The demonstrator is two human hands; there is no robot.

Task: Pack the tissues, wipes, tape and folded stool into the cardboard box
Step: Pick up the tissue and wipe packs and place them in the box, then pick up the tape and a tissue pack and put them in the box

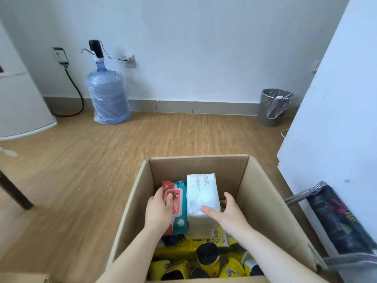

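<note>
An open cardboard box (263, 203) stands on the floor in front of me. Inside, a red wipes pack (173, 196) lies on a teal wipes pack (181, 221), and my left hand (159, 213) grips their left side. To their right, a white tissue pack (201, 193) sits on another white pack. My right hand (226, 211) holds it, thumb on top and fingers along its right side. Several yellow and black packages (206, 256) fill the near part of the box. The folded stool (336, 223), metal-framed with a dark patterned seat, leans at the right, outside the box.
A blue water jug (109, 94) with a pump stands by the back wall. A grey bin (273, 108) with a plastic liner sits at the back right. A white cabinet (334, 111) rises on the right, a white appliance (18, 103) on the left. A dark furniture leg (14, 193) stands at left.
</note>
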